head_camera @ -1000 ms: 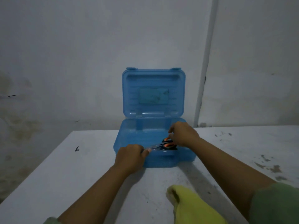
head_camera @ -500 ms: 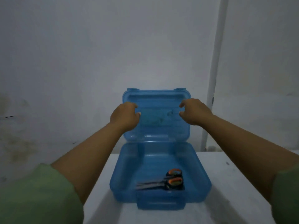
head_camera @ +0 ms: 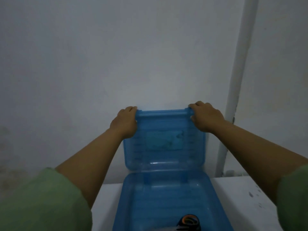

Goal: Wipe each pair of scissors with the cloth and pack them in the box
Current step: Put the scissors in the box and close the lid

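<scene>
White desk (head_camera: 241, 197) carries open blue box (head_camera: 166, 197), lid (head_camera: 164, 139) upright. Left hand (head_camera: 124, 122) grips lid's top left corner, fingers curled over edge; right hand (head_camera: 205, 116) grips top right corner likewise. Scissors (head_camera: 189, 222), orange-black handles, lie inside box at near right.

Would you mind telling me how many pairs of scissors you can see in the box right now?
1: a pair of scissors with orange and black handles lies in the box base, near its front right. The frame's bottom edge cuts them off, so more may be hidden.
</scene>
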